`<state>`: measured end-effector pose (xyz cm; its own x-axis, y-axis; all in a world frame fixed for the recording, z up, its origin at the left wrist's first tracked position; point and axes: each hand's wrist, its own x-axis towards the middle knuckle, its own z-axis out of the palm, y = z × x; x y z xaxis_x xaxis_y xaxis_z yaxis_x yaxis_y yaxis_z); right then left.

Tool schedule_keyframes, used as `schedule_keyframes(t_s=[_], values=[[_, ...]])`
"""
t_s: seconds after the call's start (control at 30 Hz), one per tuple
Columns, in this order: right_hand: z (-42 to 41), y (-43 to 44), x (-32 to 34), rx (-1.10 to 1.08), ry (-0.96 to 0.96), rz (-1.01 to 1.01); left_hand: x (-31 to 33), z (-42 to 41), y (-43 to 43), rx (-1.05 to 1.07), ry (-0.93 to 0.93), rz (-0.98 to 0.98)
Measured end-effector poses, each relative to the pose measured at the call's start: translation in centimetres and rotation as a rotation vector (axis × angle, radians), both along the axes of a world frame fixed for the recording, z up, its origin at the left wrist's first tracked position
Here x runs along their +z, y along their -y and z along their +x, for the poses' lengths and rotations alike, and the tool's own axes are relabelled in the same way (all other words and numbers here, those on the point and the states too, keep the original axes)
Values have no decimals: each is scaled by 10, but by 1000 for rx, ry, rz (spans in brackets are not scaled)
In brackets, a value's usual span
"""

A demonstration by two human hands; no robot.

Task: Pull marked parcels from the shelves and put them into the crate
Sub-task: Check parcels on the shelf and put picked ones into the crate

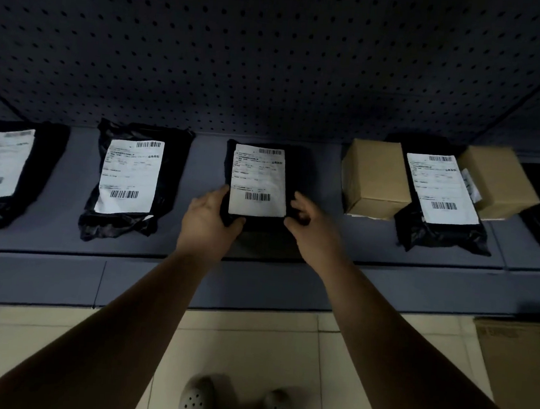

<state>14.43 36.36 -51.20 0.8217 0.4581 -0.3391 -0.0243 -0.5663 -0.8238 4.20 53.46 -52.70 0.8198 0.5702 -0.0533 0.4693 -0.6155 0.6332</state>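
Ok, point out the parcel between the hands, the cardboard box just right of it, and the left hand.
parcel between the hands [259, 180], head view, on its white label.
cardboard box [377, 171], head view, on its top face.
left hand [209, 218], head view, back of the hand.

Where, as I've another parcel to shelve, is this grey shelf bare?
Bare grey shelf shows between the crinkled black plastic bag and the flat black labelled parcel, and between that parcel and the left brown cardboard box. Crowded rightward: a black bag between that box and another box.
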Motion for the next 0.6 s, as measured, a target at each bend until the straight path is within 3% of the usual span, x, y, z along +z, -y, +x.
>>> schedule_keyframes(t_s=[0.13, 0.27, 0.47, 0.6], values=[[12, 20, 17, -145, 162, 80, 12, 11, 5, -69, 46, 94], [32, 59, 39, -226, 418, 115, 28, 28, 30, -176, 116, 57], [69, 123, 43, -166, 653, -104, 37, 70, 94, -297, 125, 12], [88, 145, 35, -8, 626, -227, 30, 97, 136, -264, 113, -25]])
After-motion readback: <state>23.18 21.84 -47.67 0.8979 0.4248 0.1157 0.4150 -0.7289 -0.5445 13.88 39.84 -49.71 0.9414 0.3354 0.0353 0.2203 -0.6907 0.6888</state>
